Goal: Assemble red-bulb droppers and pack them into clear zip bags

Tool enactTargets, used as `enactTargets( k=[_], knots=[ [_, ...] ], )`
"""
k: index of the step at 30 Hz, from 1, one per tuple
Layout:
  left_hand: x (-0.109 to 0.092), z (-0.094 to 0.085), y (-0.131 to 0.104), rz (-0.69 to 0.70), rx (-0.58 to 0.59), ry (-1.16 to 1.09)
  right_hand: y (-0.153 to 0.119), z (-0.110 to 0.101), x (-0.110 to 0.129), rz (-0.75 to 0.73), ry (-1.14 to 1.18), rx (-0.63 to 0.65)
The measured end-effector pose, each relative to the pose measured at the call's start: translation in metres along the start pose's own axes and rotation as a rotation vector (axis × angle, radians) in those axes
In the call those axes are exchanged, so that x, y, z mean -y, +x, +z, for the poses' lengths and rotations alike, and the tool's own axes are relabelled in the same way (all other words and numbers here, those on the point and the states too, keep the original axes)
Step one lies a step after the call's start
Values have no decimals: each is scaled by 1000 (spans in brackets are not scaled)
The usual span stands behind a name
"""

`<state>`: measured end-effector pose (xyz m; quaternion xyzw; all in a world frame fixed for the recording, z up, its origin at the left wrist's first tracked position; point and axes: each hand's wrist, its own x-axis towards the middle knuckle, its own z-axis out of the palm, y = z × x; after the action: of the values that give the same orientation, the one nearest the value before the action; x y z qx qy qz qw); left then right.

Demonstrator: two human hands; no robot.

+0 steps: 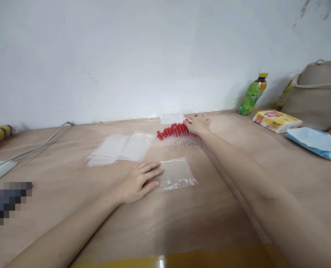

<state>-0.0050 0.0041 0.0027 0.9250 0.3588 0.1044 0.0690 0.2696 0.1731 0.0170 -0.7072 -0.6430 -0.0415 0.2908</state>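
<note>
My left hand point(139, 182) lies on the table with its fingers apart, holding nothing. Its fingertips touch the left end of a clear zip bag point(176, 174) with a red line along its right edge. Farther back, a fanned row of glass-like droppers point(179, 139) with red bulbs lies side by side. Over the right end of that row is my right hand point(198, 124), fingers spread and touching the red bulbs. It covers some of the bulbs, and no dropper is lifted. More clear zip bags point(112, 146) overlap to the left of the droppers.
A white rectangular sheet or bag point(171, 119) lies by the wall behind the droppers. At the right are a green drink bottle point(251, 96), a yellow tissue pack point(278, 121), a blue-white packet point(317, 141) and a grey bag point(316, 96). A grey cable point(46, 142) crosses the left side.
</note>
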Motion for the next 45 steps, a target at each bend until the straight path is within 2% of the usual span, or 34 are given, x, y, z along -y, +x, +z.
enactTargets(
  k=[3, 6, 10, 13, 16, 20, 25, 28, 31, 33, 38, 41, 45],
  knots=[
    [-1, 0, 0, -13, 14, 0, 4, 4, 3, 18, 23, 32],
    [-1, 0, 0, -15, 21, -3, 7, 0, 4, 47, 145, -54],
    [0, -1, 0, -22, 33, 4, -5, -19, 2, -93, 577, -138],
    [0, -1, 0, -27, 32, 3, -33, -36, -6, -132, 864, -160],
    [0, 0, 2, -31, 15, -6, -72, -47, -20, 9, 1042, -108],
    [0, 1, 4, -28, -7, -6, -117, -45, -32, 187, 1186, 29],
    [0, 2, 4, -19, -16, -29, -142, -39, -31, 350, 1378, 194],
    [1, 3, 2, -14, -24, -39, -145, -42, -31, 316, 1379, 354],
    [1, 3, 3, -14, -17, -46, -146, -47, -35, 163, 1259, 525],
    [0, 2, 4, -7, -15, -50, -146, -48, -36, 37, 1135, 592],
    [-1, 1, 7, 21, -26, -49, -145, -47, -30, -160, 934, 630],
    [-2, 2, 8, 23, -15, -49, -141, -47, -30, -211, 884, 669],
    [-2, 2, 8, 13, -6, -47, -132, -48, -43, -239, 760, 663]
  ],
)
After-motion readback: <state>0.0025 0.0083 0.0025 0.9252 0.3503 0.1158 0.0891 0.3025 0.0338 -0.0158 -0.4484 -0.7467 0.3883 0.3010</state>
